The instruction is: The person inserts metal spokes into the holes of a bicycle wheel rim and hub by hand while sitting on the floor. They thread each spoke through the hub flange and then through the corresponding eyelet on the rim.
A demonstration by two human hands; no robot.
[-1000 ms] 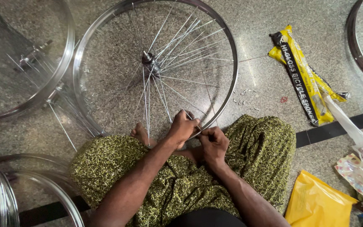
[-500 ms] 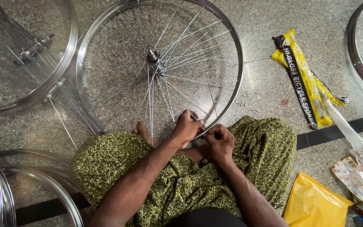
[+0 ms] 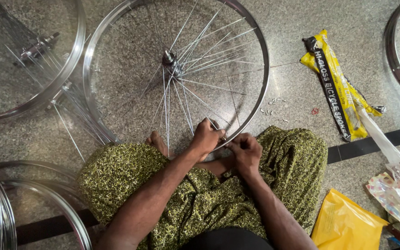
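Note:
A silver bicycle wheel rim (image 3: pixel 261 51) lies flat on the stone floor before my crossed legs, with a hub (image 3: pixel 170 59) and several thin spokes fanning toward the near right. My left hand (image 3: pixel 205 137) pinches a spoke (image 3: pixel 185 104) at the near edge of the rim. Close beside it, my right hand (image 3: pixel 245 148) is closed around the rim's near edge; whatever small part it holds is hidden by the fingers. Both hands nearly touch.
Other rims lie at the far left (image 3: pixel 65 69), near left (image 3: pixel 5 208) and far right (image 3: pixel 396 60). A yellow and black spoke packet (image 3: pixel 334 88) lies to the right. Small nipples (image 3: pixel 270 107) are scattered on the floor. A yellow bag (image 3: pixel 343 224) sits at the near right.
The view has shifted slightly, so the wheel sits a little lower and further right in frame. Both hands stay at the rim's near edge with small finger movements.

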